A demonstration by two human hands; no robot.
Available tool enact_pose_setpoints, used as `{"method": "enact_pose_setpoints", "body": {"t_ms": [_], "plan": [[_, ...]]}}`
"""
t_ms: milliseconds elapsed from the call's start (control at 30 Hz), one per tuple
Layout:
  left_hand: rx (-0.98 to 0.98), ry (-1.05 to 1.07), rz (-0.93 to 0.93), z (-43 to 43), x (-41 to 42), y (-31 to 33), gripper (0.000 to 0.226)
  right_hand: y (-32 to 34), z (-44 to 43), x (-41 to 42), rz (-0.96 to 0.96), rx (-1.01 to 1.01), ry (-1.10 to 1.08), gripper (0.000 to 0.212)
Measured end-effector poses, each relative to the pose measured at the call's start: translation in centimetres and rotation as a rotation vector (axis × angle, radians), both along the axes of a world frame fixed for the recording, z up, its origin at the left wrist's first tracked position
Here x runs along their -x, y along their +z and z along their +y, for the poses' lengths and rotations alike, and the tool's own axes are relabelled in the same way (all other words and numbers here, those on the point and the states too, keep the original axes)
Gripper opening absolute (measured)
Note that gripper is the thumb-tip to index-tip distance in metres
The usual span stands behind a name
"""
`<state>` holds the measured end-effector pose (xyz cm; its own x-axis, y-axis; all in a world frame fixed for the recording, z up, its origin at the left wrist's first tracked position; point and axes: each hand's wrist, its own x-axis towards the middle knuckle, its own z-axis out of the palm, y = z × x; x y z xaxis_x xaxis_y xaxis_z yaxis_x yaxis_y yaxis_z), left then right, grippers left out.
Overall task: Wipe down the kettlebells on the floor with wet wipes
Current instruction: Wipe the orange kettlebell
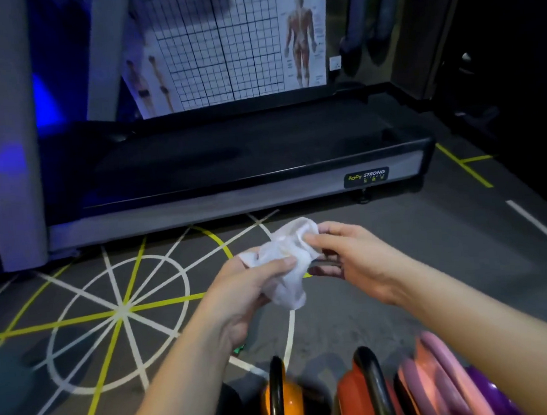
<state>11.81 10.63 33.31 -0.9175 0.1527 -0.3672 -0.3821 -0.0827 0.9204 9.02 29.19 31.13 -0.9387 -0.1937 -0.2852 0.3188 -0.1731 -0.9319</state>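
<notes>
A crumpled white wet wipe (286, 265) hangs in the air between both hands, above the floor. My left hand (249, 291) grips its lower left part, thumb pressed over the cloth. My right hand (344, 251) pinches its upper right corner. Below, along the bottom edge, stand several kettlebells: an orange kettlebell (283, 406) with a black handle, a red-orange kettlebell (362, 393) with a black handle, a pink kettlebell (433, 381) and a purple kettlebell (489, 393). My forearms hide parts of them.
A black treadmill deck (229, 165) with a grey side rail lies across the floor ahead. The grey floor (402, 282) carries white and yellow lines. A dark teal ball (5, 389) sits at the left edge. Posters hang on the back wall.
</notes>
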Motion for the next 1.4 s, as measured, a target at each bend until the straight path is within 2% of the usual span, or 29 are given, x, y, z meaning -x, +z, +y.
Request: {"method": "enact_pose_setpoints", "body": {"t_ms": [67, 200, 267, 433, 533, 633, 700, 833, 933, 1067, 1167, 1267, 1400], "plan": [[-0.021, -0.055, -0.018, 0.7, 1.3, -0.5, 0.028, -0.1, 0.1, 0.7, -0.025, 0.076, -0.068, 0.006], [-0.177, -0.072, -0.128, 1.9, 2.7, -2.6, 0.045, -1.2, 0.9, 1.3, -0.069, 0.040, -0.206, 0.009], [-0.217, -0.068, -0.201, 1.9, 3.4, -3.4, 0.041, -1.7, 1.5, 1.6, -0.066, -0.015, -0.218, 0.008], [-0.201, 0.038, -0.267, 2.8, 5.3, -4.7, 0.007, -1.8, 1.6, 2.0, -0.089, -0.057, -0.196, 0.014], [-0.152, 0.113, -0.236, 4.2, 5.4, -4.7, 0.009, -1.6, 2.0, 1.1, -0.127, -0.051, -0.121, 0.028], [-0.078, 0.098, -0.145, 5.0, 5.0, -3.9, 0.013, -1.2, 3.6, -0.5, -0.173, -0.043, -0.010, 0.036], [-0.015, -0.002, -0.047, 4.9, 4.6, -3.7, 0.025, -0.9, 4.9, -2.1, -0.163, -0.078, -0.040, 0.037], [0.016, -0.270, 0.070, 4.9, 2.5, -2.6, 0.029, -0.6, 7.2, -5.5, -0.050, -0.227, -0.195, 0.067], [-0.014, -0.378, 0.090, 6.4, -0.4, -1.9, 0.037, 0.5, 7.3, -7.2, 0.070, -0.213, -0.216, 0.050], [0.024, -0.370, 0.170, 6.5, -2.0, -1.7, 0.040, 1.1, 6.3, -8.7, 0.167, -0.263, -0.253, 0.019], [0.163, -0.375, 0.289, 5.3, -2.0, -1.7, 0.032, 1.1, 6.6, -9.0, 0.171, -0.353, -0.245, 0.028], [0.287, -0.366, 0.338, 4.8, -2.6, -2.2, 0.023, 1.5, 6.8, -10.1, 0.168, -0.510, -0.065, 0.046], [0.403, -0.337, 0.431, 4.5, -2.7, -2.6, 0.026, 1.0, 7.7, -10.2, 0.198, -0.854, 0.007, 0.023]]}}
